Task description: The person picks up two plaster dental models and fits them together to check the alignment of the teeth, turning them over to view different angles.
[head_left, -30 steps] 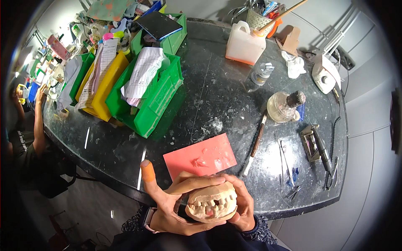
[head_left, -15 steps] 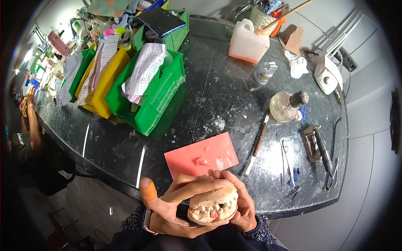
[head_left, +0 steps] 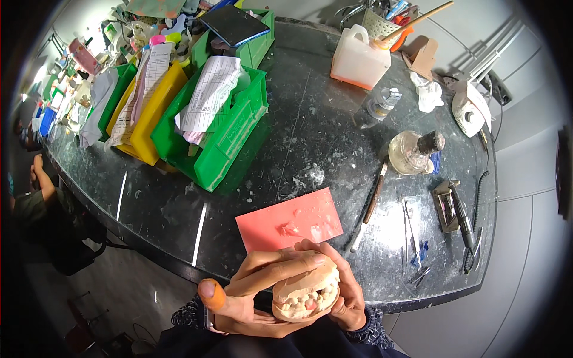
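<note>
Both my hands hold a cream plaster dental model, its upper and lower halves set together with the teeth facing me. A small pink patch shows among the lower teeth, near a dark gap in the row. My left hand grips it from the left, fingers over the top and an orange cover around the thumb, which sticks out. My right hand wraps the model's right side. Just beyond the hands, a pink wax sheet lies on the black bench, with crumpled wax bits on it.
Green and yellow bins with papers stand left. Rightward are a brown-handled wax knife, a glass spirit burner, metal instruments and a handpiece. A plastic jug stands farther back. Another person's arm shows far left.
The model has tipped slightly in my hands and shifted a little right. At far left, the other person's hand has lowered. The whole view has shifted slightly.
</note>
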Demonstrator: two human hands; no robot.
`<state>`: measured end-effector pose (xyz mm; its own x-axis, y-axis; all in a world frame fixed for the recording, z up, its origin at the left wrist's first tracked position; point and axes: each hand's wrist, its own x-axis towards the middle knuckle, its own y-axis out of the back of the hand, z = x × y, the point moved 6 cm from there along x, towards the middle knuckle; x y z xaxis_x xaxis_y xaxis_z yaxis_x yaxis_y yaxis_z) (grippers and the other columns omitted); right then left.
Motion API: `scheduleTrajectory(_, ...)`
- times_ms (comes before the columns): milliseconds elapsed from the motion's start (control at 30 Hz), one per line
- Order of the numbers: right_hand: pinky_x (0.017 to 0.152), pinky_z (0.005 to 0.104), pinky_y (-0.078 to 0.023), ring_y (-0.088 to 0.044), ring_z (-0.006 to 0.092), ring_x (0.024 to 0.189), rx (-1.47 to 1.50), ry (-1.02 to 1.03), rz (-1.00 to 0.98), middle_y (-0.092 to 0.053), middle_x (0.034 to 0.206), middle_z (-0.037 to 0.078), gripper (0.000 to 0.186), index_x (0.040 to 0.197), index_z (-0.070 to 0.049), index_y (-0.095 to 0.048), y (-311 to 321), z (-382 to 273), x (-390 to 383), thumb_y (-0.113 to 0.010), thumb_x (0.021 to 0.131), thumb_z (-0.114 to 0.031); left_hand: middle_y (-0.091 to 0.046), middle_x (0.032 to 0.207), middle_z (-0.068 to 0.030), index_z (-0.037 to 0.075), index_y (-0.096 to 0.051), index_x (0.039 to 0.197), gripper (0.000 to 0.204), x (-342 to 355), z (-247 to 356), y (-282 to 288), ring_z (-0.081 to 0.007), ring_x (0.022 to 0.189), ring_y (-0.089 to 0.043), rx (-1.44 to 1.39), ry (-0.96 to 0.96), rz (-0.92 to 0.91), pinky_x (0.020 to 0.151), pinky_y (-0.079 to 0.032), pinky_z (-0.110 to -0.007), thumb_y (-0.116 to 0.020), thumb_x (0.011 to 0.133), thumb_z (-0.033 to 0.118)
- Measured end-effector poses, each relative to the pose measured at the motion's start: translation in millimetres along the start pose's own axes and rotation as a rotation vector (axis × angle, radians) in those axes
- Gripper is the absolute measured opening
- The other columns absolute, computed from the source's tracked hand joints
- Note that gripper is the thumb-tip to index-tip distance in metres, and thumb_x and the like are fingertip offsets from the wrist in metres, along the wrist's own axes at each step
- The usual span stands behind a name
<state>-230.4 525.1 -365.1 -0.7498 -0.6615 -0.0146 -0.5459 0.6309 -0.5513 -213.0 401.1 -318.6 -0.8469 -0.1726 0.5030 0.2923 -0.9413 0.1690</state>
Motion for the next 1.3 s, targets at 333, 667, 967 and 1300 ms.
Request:
scheduleTrajectory(333, 0.106, 0.0408, -0.023, -0.025, 0.0270, 0.132, 0.147, -0.106, 0.086, -0.024, 0.143, 0.017, 0.097, 0.140, -0.003, -0.016, -1.2, -2.8, -1.2, -0.074, 0.071, -0.038, -0.060, 0.106, -0.0151, 0.003, -0.008, 0.137, 0.108, -1.8, -2.1, 4.9, -0.0259, 0.097, -0.057, -0.030, 0.050, -0.236, 0.084, -0.048, -0.034, -0.083, 0.059, 0.010)
scheduleTrajectory(667, 0.101, 0.0392, -0.031, -0.040, 0.0262, 0.120, 0.018, 0.064, 0.097, -0.040, 0.125, 0.015, 0.087, 0.131, -0.001, -0.033, 6.9, -2.0, -3.0, -0.077, 0.066, -0.040, -0.056, 0.111, -0.0180, 0.004, -0.001, 0.138, 0.115, 1.9, 3.6, 0.6, -0.0264, 0.101, -0.054, -0.042, 0.027, -0.294, 0.084, -0.048, -0.035, -0.083, 0.058, 0.008)
scheduleTrajectory(967, 0.104, 0.0398, -0.028, -0.036, 0.0268, 0.126, 0.017, -0.011, 0.071, -0.036, 0.132, 0.016, 0.091, 0.134, -0.001, -0.028, 3.0, -4.5, -2.6, -0.075, 0.068, -0.042, -0.058, 0.107, -0.0171, 0.004, 0.003, 0.137, 0.117, -1.9, 4.4, 0.1, -0.0285, 0.097, -0.057, 0.044, 0.022, -0.290, 0.082, -0.050, -0.038, -0.083, 0.058, 0.007)
scheduleTrajectory(1300, 0.108, 0.0411, -0.020, -0.024, 0.0271, 0.133, 0.102, -0.083, 0.039, -0.023, 0.143, 0.018, 0.096, 0.141, -0.003, -0.015, -3.2, -4.4, -0.5, -0.071, 0.073, -0.041, -0.058, 0.106, -0.0172, 0.007, -0.019, 0.133, 0.101, 6.0, 17.3, 5.5, -0.0304, 0.095, -0.057, -0.069, -0.058, -0.061, 0.082, -0.050, -0.040, -0.084, 0.056, 0.007)
